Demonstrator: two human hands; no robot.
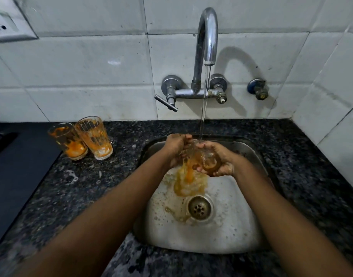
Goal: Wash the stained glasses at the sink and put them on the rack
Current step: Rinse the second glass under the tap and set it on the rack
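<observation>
Glass [206, 159] over sink [241, 226] back edge, under tap stream, tilted, mouth toward your left hand [176, 148]; right hand [219, 161] grips base (left fingers at rim). Two stained glasses [80, 139] wait on counter [87, 188], left, nearer left hand.

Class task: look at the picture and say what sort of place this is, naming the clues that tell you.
Most likely a home kitchen. A steel sink is set in a dark granite counter, a wall tap runs against white tiles, and two orange-stained glasses wait beside the sink.
</observation>
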